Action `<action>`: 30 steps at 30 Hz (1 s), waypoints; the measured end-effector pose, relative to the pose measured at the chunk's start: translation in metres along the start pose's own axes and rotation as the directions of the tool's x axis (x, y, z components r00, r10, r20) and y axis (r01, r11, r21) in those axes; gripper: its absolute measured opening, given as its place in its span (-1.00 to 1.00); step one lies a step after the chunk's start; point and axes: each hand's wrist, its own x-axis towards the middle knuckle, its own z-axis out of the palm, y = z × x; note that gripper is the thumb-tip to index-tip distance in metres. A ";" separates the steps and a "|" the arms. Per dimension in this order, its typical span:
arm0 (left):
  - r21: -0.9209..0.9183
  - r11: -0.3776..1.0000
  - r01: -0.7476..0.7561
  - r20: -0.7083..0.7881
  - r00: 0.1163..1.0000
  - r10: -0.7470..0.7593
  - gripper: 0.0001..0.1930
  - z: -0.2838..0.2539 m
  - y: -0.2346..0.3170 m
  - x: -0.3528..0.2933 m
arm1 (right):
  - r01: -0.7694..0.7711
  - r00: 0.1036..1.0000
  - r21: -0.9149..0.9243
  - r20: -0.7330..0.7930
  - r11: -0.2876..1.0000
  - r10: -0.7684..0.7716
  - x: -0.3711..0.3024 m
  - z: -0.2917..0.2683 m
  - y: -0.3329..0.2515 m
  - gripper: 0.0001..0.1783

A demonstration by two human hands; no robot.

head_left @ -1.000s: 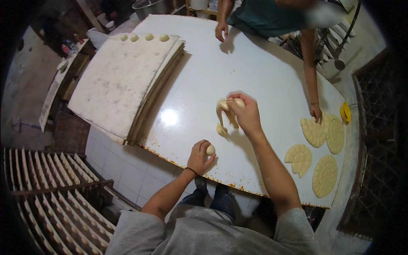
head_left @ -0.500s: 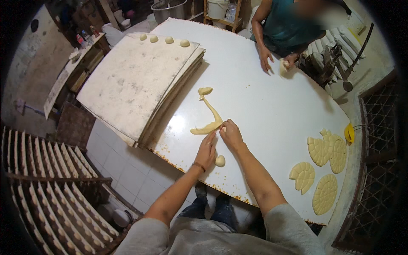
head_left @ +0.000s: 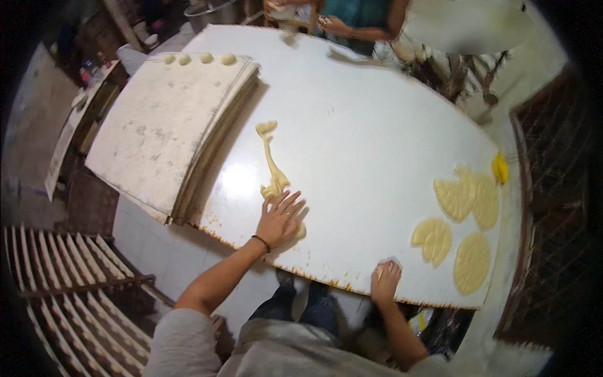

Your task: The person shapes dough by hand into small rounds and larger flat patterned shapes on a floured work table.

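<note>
My left hand (head_left: pixel 279 218) is over the white table with its fingers spread, just at the near end of a long, thin strip of pale dough (head_left: pixel 271 162). A small dough ball (head_left: pixel 301 231) shows partly from beside its palm; the hand hides the rest. Farther right, close to the front edge, my right hand (head_left: pixel 385 284) is closed at the tabletop. Something pale shows at its fingers, too blurred to name.
A stack of floured boards (head_left: pixel 157 125) stands on the left with several dough balls (head_left: pixel 206 58). Scored flat dough pieces (head_left: pixel 471 264) lie at the right, near a yellow object (head_left: pixel 500 168). Across the table stands another person (head_left: pixel 358 25). Racks of trays (head_left: pixel 81 295) are lower left.
My right hand has left the dough strip and moved right to the table's front edge. My left hand has opened out, and the strip's near end is more bunched. The view has shifted.
</note>
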 end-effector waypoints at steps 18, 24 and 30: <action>-0.382 0.907 -0.175 0.076 0.973 0.220 -0.67 0.028 0.030 -0.057 | -0.252 0.968 0.629 0.176 0.736 0.181 -0.067 0.013 -0.021 -0.59; -0.270 0.962 -0.037 -0.143 0.990 -0.002 -0.71 0.039 0.067 0.039 | -0.156 0.983 0.373 -0.033 0.915 0.181 0.063 -0.009 -0.058 -0.56; -0.341 0.914 -0.221 0.107 0.957 0.271 -0.68 0.004 0.023 -0.021 | -0.273 0.961 0.383 0.161 0.882 0.227 -0.029 -0.019 0.008 -0.59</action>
